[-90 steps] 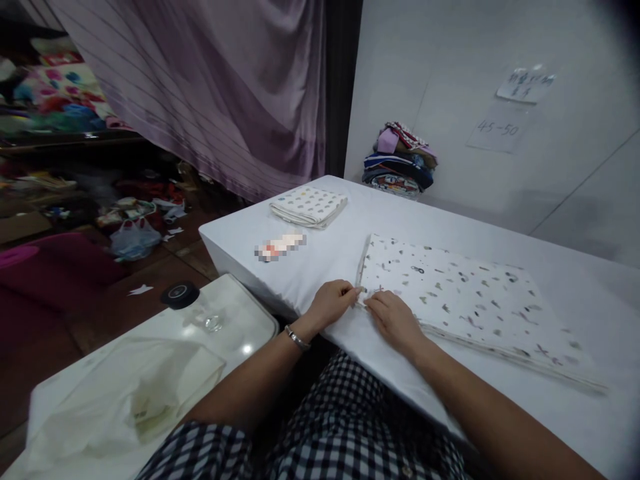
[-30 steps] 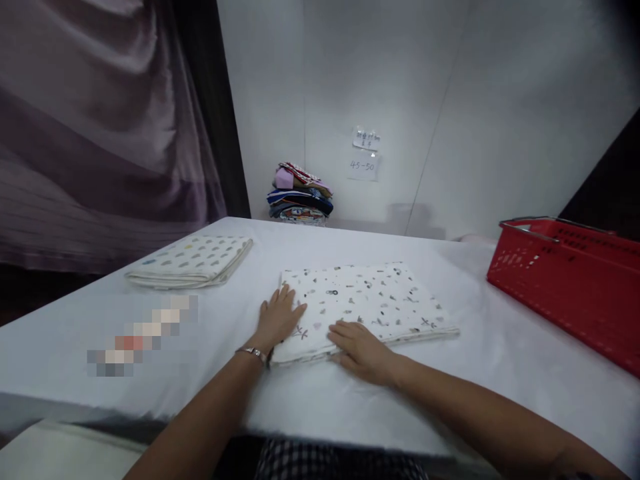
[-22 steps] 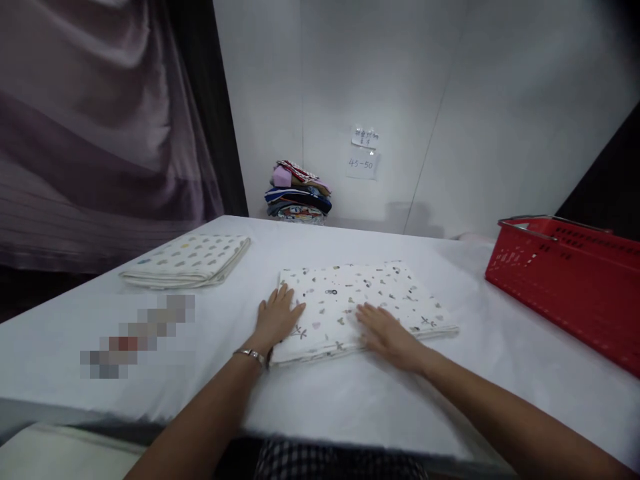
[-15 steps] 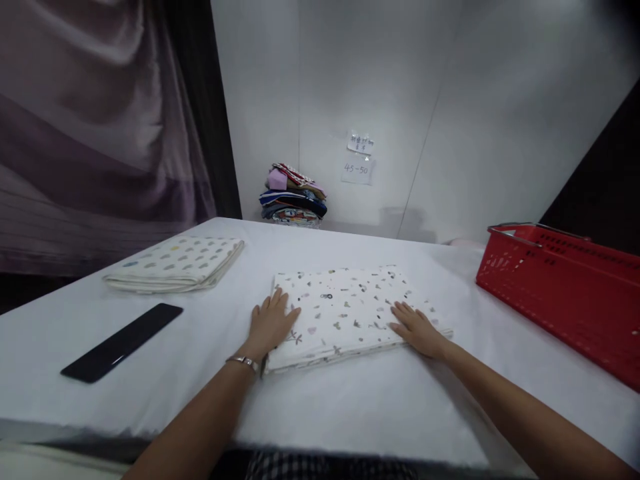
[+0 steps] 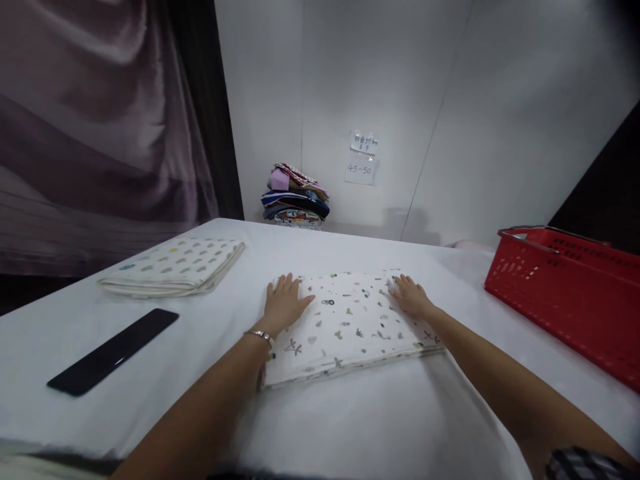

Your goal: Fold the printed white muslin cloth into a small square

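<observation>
A folded white cloth (image 5: 345, 327) with small printed figures lies flat in front of me, its layered edge towards me. On its far left part rests my left hand (image 5: 286, 304), fingers spread and pressed flat; a bracelet circles that wrist. My right hand (image 5: 411, 296) lies on the cloth's far right corner, palm down, with the fingers stretched out. Neither hand grips the fabric. Further left sits another folded cloth (image 5: 183, 263), cream with grey heart-like prints and a few coloured ones.
A flat black slab (image 5: 114, 350) lies on the white-covered table (image 5: 165, 413) at left. A red basket (image 5: 570, 300) with metal handles stands at right. Behind the table is a stack of folded fabrics (image 5: 296, 197), near paper signs (image 5: 360, 170) on the wall.
Both hands have slid away from me over the cloth, from its nearer sides to its far corners. The cloth still lies folded in about the same place.
</observation>
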A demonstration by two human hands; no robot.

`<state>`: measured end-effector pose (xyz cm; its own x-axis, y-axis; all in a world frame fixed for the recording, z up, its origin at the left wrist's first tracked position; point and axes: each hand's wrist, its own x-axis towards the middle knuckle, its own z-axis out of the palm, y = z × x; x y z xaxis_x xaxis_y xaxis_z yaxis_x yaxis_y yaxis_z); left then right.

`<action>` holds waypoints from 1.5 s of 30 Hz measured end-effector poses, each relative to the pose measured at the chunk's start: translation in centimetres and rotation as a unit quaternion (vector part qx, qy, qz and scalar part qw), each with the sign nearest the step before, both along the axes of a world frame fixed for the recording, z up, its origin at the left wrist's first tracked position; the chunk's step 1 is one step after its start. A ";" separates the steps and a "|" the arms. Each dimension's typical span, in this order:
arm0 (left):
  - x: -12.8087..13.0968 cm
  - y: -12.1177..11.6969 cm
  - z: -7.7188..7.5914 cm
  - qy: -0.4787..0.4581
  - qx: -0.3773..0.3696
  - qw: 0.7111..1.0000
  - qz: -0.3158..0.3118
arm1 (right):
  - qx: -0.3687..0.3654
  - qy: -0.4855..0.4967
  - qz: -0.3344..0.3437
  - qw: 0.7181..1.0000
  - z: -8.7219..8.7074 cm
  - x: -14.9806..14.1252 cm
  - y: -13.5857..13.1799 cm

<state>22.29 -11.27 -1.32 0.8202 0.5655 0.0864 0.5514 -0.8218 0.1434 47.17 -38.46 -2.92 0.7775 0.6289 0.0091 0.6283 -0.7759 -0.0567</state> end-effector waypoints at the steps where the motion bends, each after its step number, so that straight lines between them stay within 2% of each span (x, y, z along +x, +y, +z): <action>1: 0.2 0.4 -0.6 0.006 -0.001 1.000 0.011 | 0.000 0.003 -0.007 1.000 -0.2 0.5 0.3; 4: 0.3 1.2 -2.0 0.018 -0.007 0.999 0.030 | -0.006 0.017 -0.030 0.999 -1.0 1.8 0.2; 6: 0.2 1.3 -2.3 0.023 -0.007 0.999 0.028 | -0.013 0.027 -0.041 0.999 -1.5 2.4 -0.1; 9: 0.2 1.2 -2.3 0.027 -0.007 0.999 0.033 | -0.018 0.020 -0.041 0.999 -1.6 3.0 0.2; 14: 0.3 1.3 -2.5 0.020 -0.005 0.999 0.034 | 0.002 -0.011 -0.004 1.000 -0.9 4.8 2.7; 17: 0.2 1.4 -2.8 0.019 -0.008 0.999 0.032 | 0.002 0.016 -0.002 1.000 -1.6 6.2 3.4; 22: 0.2 1.3 -2.9 0.008 -0.015 0.999 0.033 | 0.019 0.004 0.004 1.000 -3.5 7.8 2.9; 26: 0.1 1.3 -2.8 0.011 -0.029 0.999 0.031 | 0.019 0.016 0.001 1.000 -3.2 7.9 3.0; 30: 0.0 1.3 -2.9 0.009 -0.034 0.999 0.029 | 0.004 0.014 -0.015 1.000 -2.4 6.9 2.4; 33: 0.0 1.3 -3.1 0.004 -0.039 0.999 0.026 | -0.001 -0.029 0.009 1.000 -2.8 5.6 0.6; 37: 0.0 1.3 -3.2 0.004 -0.044 0.999 0.026 | -0.017 -0.008 0.006 1.000 -3.2 4.0 -1.5; 40: -0.1 1.2 -3.1 -0.002 -0.053 0.998 0.023 | -0.008 -0.011 0.004 1.000 -2.3 2.4 -1.5; 42: -0.1 1.2 -3.0 -0.007 -0.063 0.998 0.022 | 0.024 -0.022 0.039 0.999 -1.4 0.3 -1.2; 45: -0.3 1.2 -2.6 -0.030 -0.092 0.995 0.015 | 0.102 0.016 0.155 0.983 -0.5 -4.8 -0.8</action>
